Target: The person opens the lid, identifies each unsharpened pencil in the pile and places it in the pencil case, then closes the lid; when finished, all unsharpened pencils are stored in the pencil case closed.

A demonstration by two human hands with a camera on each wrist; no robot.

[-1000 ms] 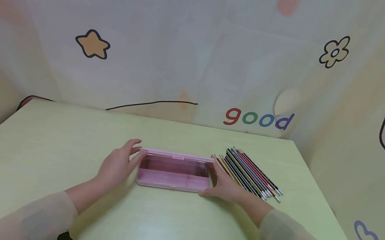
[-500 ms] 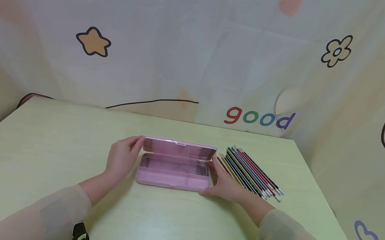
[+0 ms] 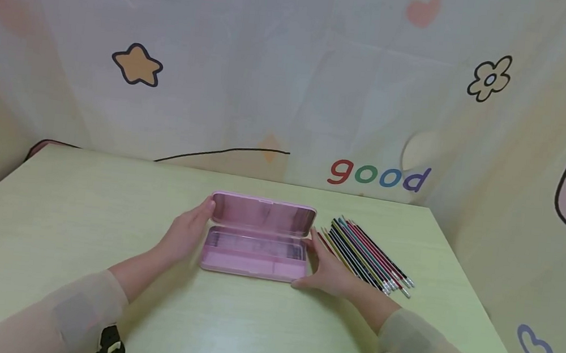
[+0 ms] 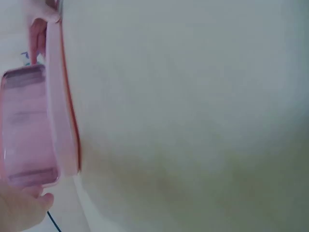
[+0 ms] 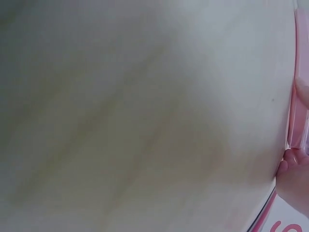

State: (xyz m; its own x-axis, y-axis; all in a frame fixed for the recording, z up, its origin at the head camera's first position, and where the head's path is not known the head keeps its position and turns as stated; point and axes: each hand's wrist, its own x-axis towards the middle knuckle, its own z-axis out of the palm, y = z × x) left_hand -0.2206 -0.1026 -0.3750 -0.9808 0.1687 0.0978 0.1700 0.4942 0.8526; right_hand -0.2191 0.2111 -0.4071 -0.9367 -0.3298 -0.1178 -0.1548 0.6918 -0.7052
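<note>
Plainly unfolded: a pink pencil case [image 3: 239, 263] with its lid [image 3: 264, 215] raised

Seen from the head, the pencil case sits on the table [image 3: 248, 326] between the two hands. At its left, the left hand [image 3: 185, 232] touches the end of the raised lid; its fingers are partly hidden, so I cannot tell whether they pinch it. At its right, the right hand [image 3: 327, 269] grips the end of the base, thumb at the front corner and fingers spread towards the back. A bunch of pencils [image 3: 369, 256] lies just beyond that hand. On the backdrop [image 3: 220, 79], the word "good" [image 3: 379, 175] reads in red, green, blue and purple letters.

From the left wrist, the lid stands beside the base, the left hand's fingertips against its near end, while the right hand holds the base at the far end.

From the right wrist, the right hand's thumb touches the front wall and its fingers curl at the base's end. Low down, a pink curved mark [image 5: 286, 226] is cut off, too partial to read.
</note>
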